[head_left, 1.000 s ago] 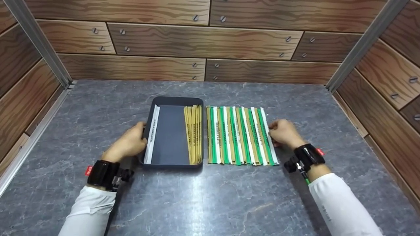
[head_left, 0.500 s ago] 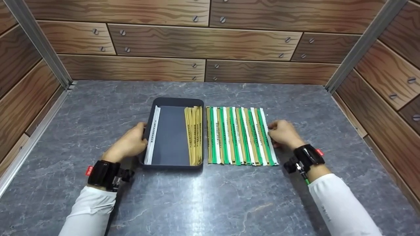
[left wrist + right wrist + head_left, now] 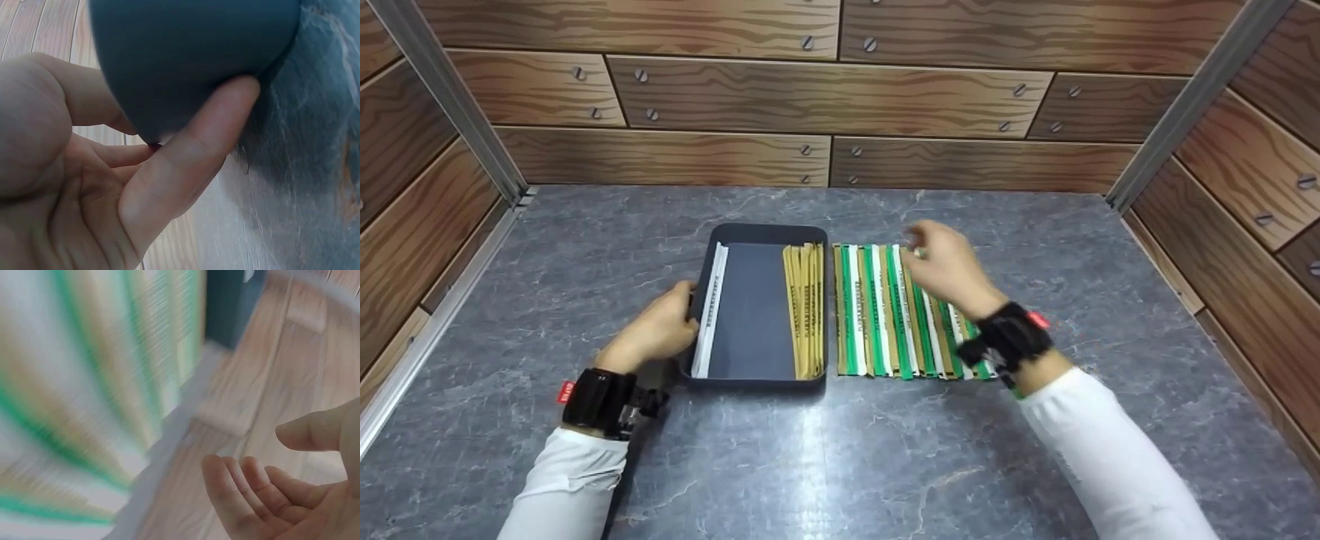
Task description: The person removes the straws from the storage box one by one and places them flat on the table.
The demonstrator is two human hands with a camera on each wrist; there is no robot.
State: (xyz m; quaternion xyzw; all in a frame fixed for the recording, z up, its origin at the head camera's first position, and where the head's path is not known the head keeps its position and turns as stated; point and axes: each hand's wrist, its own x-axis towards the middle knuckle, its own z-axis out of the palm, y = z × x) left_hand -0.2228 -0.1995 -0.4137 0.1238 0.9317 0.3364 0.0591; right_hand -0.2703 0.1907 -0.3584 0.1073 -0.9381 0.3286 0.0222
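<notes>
While the left hand (image 3: 651, 327) gripped the tray (image 3: 754, 315) by the wall closest to it, probably to keep it from sliding, the right hand (image 3: 949, 264) hung over the far part of the row of sticks (image 3: 874, 315), thumb well apart from bent, loose fingers, nothing between them. Row lay flat under the right hand and on toward the left, stopping just beside the tray; likely set that close to keep the reach short.

Sticks looked slim and papery, white, green and gold mixed side by side, dark print too small to read. Inside the tray, white sticks (image 3: 709, 315) lay along the wall by the left hand; gold sticks (image 3: 808, 315), slightly fanned, along the opposite wall. Grouping seemed to be by colour, with bare tray floor between and no green visible there.
</notes>
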